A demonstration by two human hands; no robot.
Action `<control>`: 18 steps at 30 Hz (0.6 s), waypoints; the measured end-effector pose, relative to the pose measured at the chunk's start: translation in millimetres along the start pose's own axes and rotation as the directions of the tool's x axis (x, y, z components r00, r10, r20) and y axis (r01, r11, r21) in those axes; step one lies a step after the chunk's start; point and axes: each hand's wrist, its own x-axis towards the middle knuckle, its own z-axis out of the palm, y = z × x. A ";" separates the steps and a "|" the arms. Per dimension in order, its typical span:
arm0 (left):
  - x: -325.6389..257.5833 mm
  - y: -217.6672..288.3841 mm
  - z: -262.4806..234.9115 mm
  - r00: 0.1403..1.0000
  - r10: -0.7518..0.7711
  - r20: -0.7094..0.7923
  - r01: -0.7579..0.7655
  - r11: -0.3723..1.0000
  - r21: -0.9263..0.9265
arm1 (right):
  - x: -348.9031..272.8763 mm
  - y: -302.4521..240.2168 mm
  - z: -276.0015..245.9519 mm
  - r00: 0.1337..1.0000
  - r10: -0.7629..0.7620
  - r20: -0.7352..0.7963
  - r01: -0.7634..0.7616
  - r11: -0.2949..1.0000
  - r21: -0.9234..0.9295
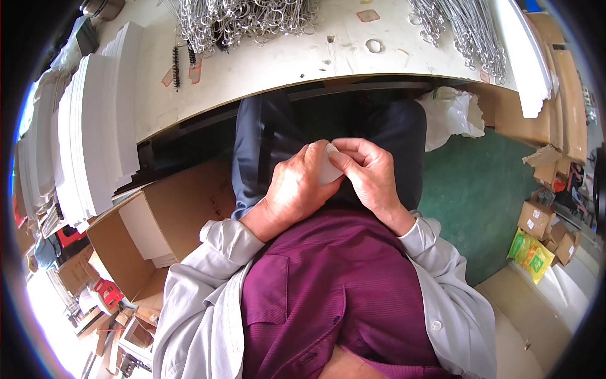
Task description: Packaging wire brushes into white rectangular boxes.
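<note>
Above my lap, my left hand (293, 184) is closed around a small, whitish, smooth piece (328, 170). Its exact kind does not show, since my fingers cover much of it. Thumb and fingers of my right hand (371, 175) are closed at the upper edge of the same piece, pinching it. Both hands touch it and sit close together, in front of the table's near edge.
On the pale table (265, 66) lie heaps of wire brushes with looped ends (246, 22), more wires (467, 38), and a metal ring (374, 45). White card stacks (95, 132) stand left, above an open cardboard box (183, 208). A white plastic bag (451, 117) hangs right.
</note>
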 end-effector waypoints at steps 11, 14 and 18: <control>-2.3 -2.3 0.9 1.000 -0.012 -0.024 0.012 1.000 -0.023 | 2.7 -0.4 -1.8 0.994 0.015 -0.106 -0.011 0.999 0.034; -2.4 -0.9 0.4 1.000 -0.015 -0.025 0.015 0.999 -0.034 | 3.5 -2.4 -0.6 0.993 0.021 -0.115 -0.018 0.999 0.029; -3.4 0.0 -0.5 0.998 -0.066 -0.001 0.066 0.997 -0.045 | 3.8 1.5 1.3 0.992 0.015 -0.129 -0.012 1.000 0.021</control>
